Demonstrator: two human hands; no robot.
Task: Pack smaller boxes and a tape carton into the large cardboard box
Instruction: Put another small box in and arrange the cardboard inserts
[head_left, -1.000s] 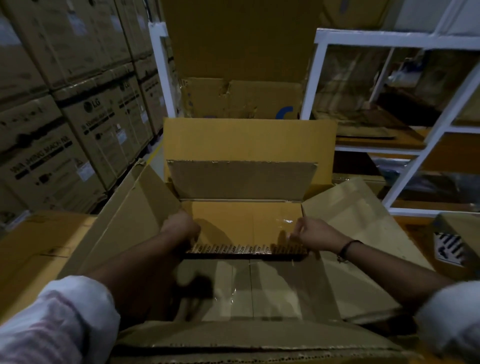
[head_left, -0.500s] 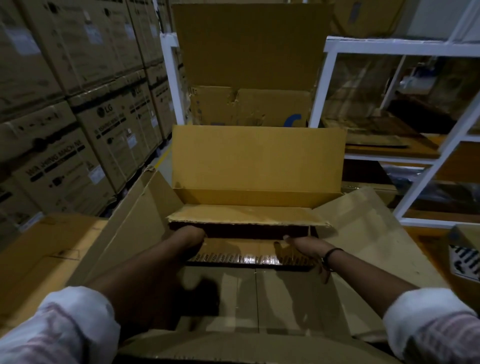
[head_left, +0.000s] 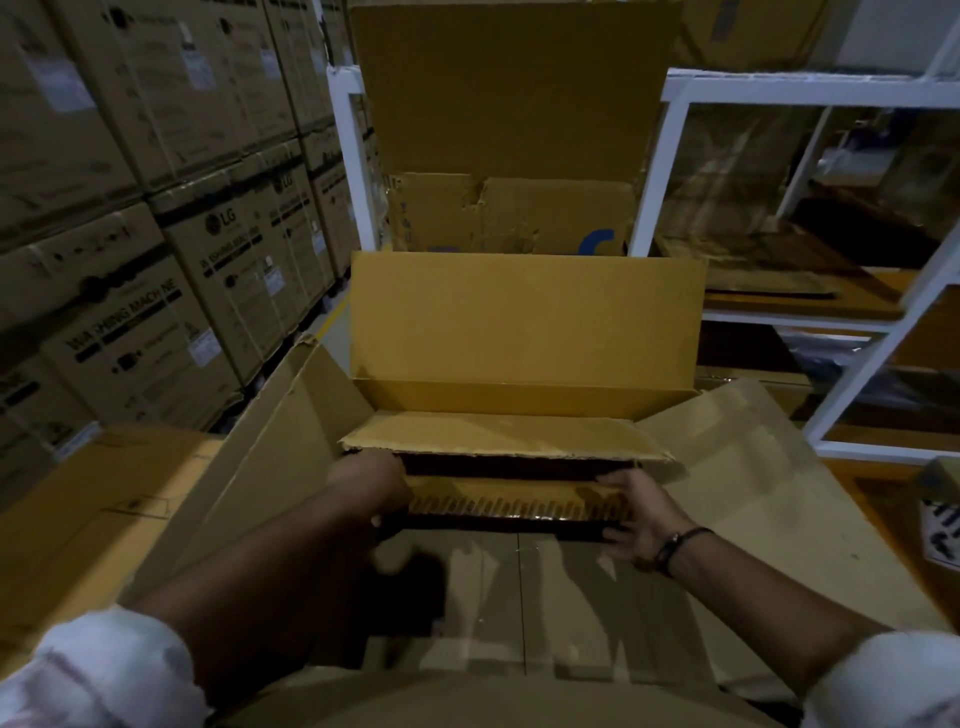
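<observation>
Inside the large cardboard box (head_left: 270, 452), toward 12 o'clock, sits one smaller box (head_left: 524, 322) of yellow cardboard. Its far flap stands upright, and one flap with a rough edge lies level over its opening. Both hands are on its near edge, which looks glossy and ribbed. The left hand (head_left: 366, 480) is at the 9 o'clock end, with its fingers curled around the edge. The right hand (head_left: 631, 514) is at the 3 o'clock end, with its thumb on top and its fingers wrapped below. So both hands are clamped on this one box.

Three flaps of the large box can be counted: one spread out at 9 o'clock, one at 3 o'clock and one at 6 o'clock, close to the person. Its taped floor is bare between the two forearms. One dark wristband (head_left: 680, 540) is on the right wrist.

At 10 o'clock stands a wall of stacked printed cartons (head_left: 130, 332); I cannot count them exactly. At 12 o'clock, behind the yellow box, is one torn carton (head_left: 498, 213) with a blue mark. One white rack (head_left: 675, 171) is at 2 o'clock.
</observation>
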